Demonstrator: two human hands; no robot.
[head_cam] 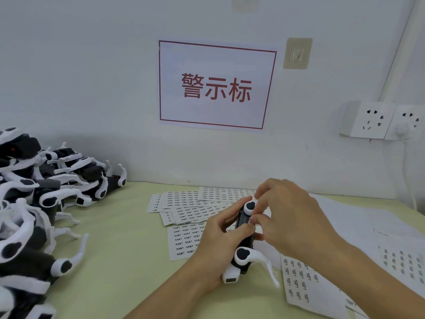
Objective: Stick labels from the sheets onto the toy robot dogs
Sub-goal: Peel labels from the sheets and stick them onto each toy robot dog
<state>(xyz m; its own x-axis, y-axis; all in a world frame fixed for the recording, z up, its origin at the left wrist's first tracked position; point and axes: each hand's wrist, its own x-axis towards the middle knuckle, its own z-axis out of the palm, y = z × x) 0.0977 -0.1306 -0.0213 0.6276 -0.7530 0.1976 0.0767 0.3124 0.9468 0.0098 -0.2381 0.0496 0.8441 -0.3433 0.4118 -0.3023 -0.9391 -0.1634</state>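
Nearest: sheet of small dark-print labels [299, 282] at bottom right, more of the same on a sheet [404, 263] further right.

Left hand [220, 240] grips the toy robot dog [245, 229] round its black body, held just above the yellow-green table [119, 238]. White legs with black joint caps stick out at both ends of the dog.

Right hand [282, 215] is over the dog's right side, fingers curled, fingertips [255, 221] pinched against the body next to the left thumb. Looks like it's pressing a label on, but the label itself is hidden under the fingers, so can't confirm.

Under and behind the hands: fanned stack of text label sheets [195, 210]. Far left: pile of toy robot dogs [41, 199], still to be picked up by the look of it. On the wall: red-bordered sign [216, 86], sockets [377, 120] at right.

Risks, my read:
- Label goes on crooked or creased, since the fingers block the view of the placement.
- Label sticks to a fingertip and lifts off when the hand pulls away.
- Thin legs snag on the loose sheets and drag them.
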